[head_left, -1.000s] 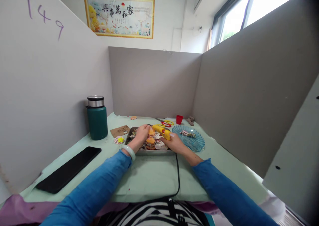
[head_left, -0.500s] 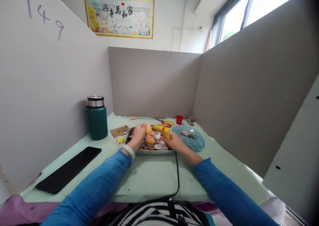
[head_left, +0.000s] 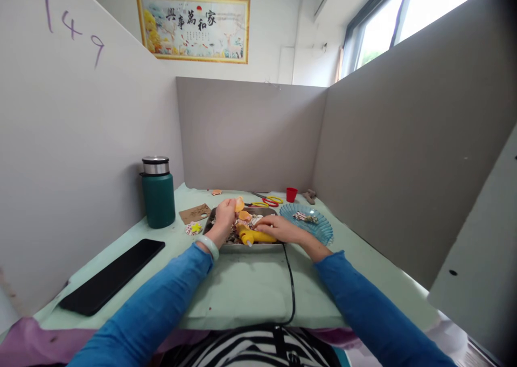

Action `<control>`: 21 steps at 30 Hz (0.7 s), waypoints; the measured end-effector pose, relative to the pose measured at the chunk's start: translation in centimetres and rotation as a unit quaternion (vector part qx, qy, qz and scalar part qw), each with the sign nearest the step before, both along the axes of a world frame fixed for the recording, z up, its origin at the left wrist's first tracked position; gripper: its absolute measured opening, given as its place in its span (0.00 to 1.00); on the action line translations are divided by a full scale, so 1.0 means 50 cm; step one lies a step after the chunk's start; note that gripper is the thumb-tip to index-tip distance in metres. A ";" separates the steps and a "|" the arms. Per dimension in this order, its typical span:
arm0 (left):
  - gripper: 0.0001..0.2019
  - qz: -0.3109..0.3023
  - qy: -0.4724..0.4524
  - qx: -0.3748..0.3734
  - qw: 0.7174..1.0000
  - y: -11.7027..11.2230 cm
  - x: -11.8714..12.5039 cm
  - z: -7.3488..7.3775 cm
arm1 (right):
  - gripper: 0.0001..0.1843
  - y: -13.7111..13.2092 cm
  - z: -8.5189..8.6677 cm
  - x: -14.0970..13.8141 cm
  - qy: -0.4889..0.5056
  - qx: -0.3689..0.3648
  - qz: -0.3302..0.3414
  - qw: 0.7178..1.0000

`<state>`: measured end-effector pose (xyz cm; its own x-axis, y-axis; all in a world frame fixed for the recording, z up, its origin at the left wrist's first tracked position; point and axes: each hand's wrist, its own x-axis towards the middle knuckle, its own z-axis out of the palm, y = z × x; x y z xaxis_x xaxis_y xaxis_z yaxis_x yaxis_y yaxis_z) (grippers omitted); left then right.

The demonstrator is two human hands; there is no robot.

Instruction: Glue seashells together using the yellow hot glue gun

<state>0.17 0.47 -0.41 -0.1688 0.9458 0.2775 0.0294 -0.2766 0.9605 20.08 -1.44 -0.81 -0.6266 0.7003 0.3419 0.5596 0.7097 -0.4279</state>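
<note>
My left hand (head_left: 224, 217), with a pale bangle at the wrist, pinches an orange shell (head_left: 239, 204) above the left part of a metal tray (head_left: 242, 248). Inside the tray lie shells and shell pieces, among them an orange one (head_left: 244, 215). A yellow glue gun (head_left: 262, 236) rests on top of them near the tray's front edge, its pale nozzle pointing toward me. Just behind the glue gun, my right hand (head_left: 277, 227) reaches over the tray with its fingers stretched out and not wrapped round the gun. Its fingertips touch or hover over the shells; I cannot tell which.
A blue fluted plate (head_left: 323, 228) with small patterned pieces stands at the right. Behind the tray are scissors (head_left: 272, 200) and a red cup (head_left: 291, 194). On the left are a green bottle (head_left: 158, 197), a black phone (head_left: 113, 275) and brown card (head_left: 194, 214). A black cord (head_left: 293, 291) trails frontward.
The glue gun has gone from my right hand's grip down onto the shells in the tray, its nozzle now toward me. My left hand still holds the orange shell, slightly turned.
</note>
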 end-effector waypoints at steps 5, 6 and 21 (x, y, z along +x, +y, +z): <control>0.10 -0.010 0.011 0.003 1.000 -0.003 0.001 0.002 | 0.11 0.072 0.019 -0.013 -0.067 0.064 -0.100 0.991; 0.10 -0.012 0.012 0.003 1.000 -0.002 0.000 0.001 | 0.11 0.085 0.018 -0.023 -0.097 0.078 -0.102 0.987; 0.09 -0.039 0.041 0.000 0.998 0.005 0.002 -0.008 | 0.13 0.093 0.014 -0.036 -0.144 0.113 -0.248 0.951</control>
